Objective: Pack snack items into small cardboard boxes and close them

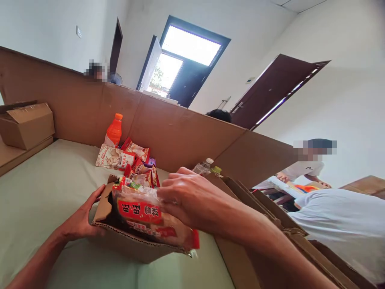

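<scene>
A small open cardboard box tilts above the pale green surface. My left hand grips its left end, thumb at the rim and fingers partly hidden behind. In the box's mouth lies a clear and red bag of rice crackers, one end poking past the right edge. My right hand is closed on the top edge of that bag, its fingertips partly hidden. Just beyond the box are several red snack packets, a white and red snack bag and an orange bottle.
Cardboard panels wall off the back. Another carton stands at the left. A clear bottle and a green-capped one are near the back right. Folded cardboard lines the right, with people in white shirts beyond.
</scene>
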A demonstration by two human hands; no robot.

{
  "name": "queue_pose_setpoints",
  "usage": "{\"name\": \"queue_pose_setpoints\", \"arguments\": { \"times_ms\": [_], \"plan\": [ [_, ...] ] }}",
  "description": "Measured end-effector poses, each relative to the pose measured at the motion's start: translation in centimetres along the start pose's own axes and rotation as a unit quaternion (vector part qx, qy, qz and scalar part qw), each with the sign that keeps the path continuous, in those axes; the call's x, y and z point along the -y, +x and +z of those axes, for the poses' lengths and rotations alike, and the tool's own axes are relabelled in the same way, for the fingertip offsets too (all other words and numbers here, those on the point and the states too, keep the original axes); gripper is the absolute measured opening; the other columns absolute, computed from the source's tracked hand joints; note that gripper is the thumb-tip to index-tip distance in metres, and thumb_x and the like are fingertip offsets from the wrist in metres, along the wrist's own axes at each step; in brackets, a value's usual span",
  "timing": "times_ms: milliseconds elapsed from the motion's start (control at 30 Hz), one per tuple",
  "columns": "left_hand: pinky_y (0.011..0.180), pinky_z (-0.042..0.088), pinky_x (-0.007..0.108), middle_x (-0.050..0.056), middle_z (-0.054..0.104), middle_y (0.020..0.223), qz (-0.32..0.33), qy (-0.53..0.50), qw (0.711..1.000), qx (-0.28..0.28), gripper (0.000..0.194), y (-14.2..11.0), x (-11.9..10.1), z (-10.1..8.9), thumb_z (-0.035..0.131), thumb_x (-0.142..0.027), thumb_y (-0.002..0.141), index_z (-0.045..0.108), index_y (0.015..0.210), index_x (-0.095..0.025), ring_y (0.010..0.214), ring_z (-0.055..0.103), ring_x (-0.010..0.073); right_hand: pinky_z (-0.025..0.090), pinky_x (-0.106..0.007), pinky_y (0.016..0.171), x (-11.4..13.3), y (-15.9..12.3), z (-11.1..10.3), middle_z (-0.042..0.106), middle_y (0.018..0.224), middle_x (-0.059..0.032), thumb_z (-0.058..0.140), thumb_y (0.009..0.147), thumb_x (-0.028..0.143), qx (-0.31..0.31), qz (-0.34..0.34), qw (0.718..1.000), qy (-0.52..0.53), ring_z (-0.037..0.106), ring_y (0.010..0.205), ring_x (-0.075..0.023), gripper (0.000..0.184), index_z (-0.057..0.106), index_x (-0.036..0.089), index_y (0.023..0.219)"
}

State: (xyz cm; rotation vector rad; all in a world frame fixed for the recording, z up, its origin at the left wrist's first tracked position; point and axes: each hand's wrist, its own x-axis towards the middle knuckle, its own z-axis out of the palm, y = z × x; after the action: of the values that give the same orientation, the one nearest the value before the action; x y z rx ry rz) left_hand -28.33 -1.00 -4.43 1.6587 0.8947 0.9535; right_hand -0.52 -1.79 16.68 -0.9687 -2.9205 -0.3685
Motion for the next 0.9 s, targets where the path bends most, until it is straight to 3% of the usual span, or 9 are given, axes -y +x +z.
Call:
{"name": "queue_pose_setpoints", "arguments": {
  "times_ms": [100,167,300,333,433,533,633,800,900],
  "plan": [
    [0.123,0.027,0.051,0.016,0.023,0.167,0.041,-0.017,0.999,-0.005,0.13,-0.1,0.9,0.0,0.076,-0.078,0.064,0.009,0.161,-0.023,0.153,0.025,0.0386,0.03,-0.03,0.068,0.2,1.7,1.2,0.062,0.064,0.0018,0.06,0.09,0.015,-0.023,0.013,0.999,0.034,0.05,0.064,-0.0125,0.029,0.054,0.019,0.062],
    [0.124,0.026,0.05,0.015,0.019,0.169,0.038,-0.018,0.999,-0.022,0.13,-0.3,1.2,-0.1,0.077,-0.075,0.065,0.005,0.162,-0.025,0.154,0.021,0.0384,0.032,-0.029,0.07,0.4,2.0,3.2,0.065,0.069,0.0004,0.064,0.089,0.015,-0.006,0.02,0.999,0.05,0.054,0.068,-0.0133,0.026,0.059,0.019,0.064],
    [0.123,0.027,0.054,0.013,0.019,0.168,-0.007,-0.013,1.0,-0.019,0.13,-0.8,1.1,-0.2,0.084,-0.066,0.063,0.007,0.161,-0.028,0.152,0.025,0.0406,0.038,-0.028,0.071,0.7,1.1,7.7,0.075,0.084,-0.0045,0.071,0.082,0.013,0.157,0.033,0.984,0.075,0.065,0.081,-0.0181,0.006,0.073,0.018,0.079],
    [0.122,0.028,0.055,0.013,0.023,0.167,-0.012,-0.011,1.0,-0.01,0.127,-0.9,1.0,-0.2,0.084,-0.064,0.064,0.01,0.16,-0.029,0.15,0.029,0.0407,0.039,-0.027,0.071,0.8,0.9,8.4,0.077,0.089,-0.0056,0.071,0.082,0.013,0.201,0.037,0.976,0.08,0.068,0.085,-0.0195,0.008,0.075,0.019,0.087],
    [0.121,0.029,0.055,0.01,0.028,0.165,-0.008,-0.012,1.0,0.004,0.121,-0.9,0.9,-0.1,0.085,-0.06,0.064,0.015,0.159,-0.033,0.145,0.037,0.0394,0.043,-0.026,0.072,1.1,0.9,9.2,0.078,0.101,-0.0075,0.065,0.087,0.017,0.296,0.055,0.951,0.075,0.071,0.094,-0.0221,0.022,0.078,0.022,0.104],
    [0.122,0.028,0.055,0.008,0.027,0.166,0.004,-0.011,1.0,-0.001,0.121,-0.7,1.2,-0.2,0.085,-0.062,0.063,0.017,0.159,-0.036,0.144,0.038,0.039,0.045,-0.028,0.068,1.4,1.9,9.1,0.078,0.1,-0.0154,0.06,0.089,0.016,0.331,0.081,0.939,0.048,0.073,0.092,-0.0268,0.023,0.08,0.015,0.101],
    [0.122,0.028,0.054,0.008,0.028,0.165,0.012,-0.005,1.0,-0.003,0.121,-0.6,1.6,-0.3,0.085,-0.065,0.063,0.016,0.159,-0.036,0.146,0.036,0.038,0.047,-0.029,0.066,1.7,3.1,9.5,0.078,0.097,-0.0202,0.06,0.088,0.014,0.331,0.076,0.939,0.047,0.074,0.089,-0.0292,0.022,0.08,0.009,0.096],
    [0.12,0.031,0.055,0.01,0.029,0.166,0.028,0.019,0.999,-0.008,0.119,-0.7,1.4,-0.4,0.08,-0.073,0.064,0.018,0.159,-0.035,0.146,0.036,0.0386,0.053,-0.03,0.08,0.9,2.9,9.1,0.077,0.111,-0.014,0.065,0.088,0.019,0.307,0.066,0.946,0.085,0.072,0.102,-0.0268,0.026,0.076,0.014,0.112],
    [0.118,0.035,0.058,0.012,0.027,0.166,0.038,0.051,0.998,-0.023,0.115,-0.8,1.4,-0.5,0.073,-0.078,0.067,0.019,0.159,-0.035,0.147,0.036,0.0403,0.048,-0.035,0.103,-0.2,-0.1,7.4,0.069,0.131,-0.0094,0.07,0.088,0.025,0.164,0.091,0.97,0.153,0.063,0.123,-0.0249,0.042,0.066,0.02,0.13]
  ]
}}
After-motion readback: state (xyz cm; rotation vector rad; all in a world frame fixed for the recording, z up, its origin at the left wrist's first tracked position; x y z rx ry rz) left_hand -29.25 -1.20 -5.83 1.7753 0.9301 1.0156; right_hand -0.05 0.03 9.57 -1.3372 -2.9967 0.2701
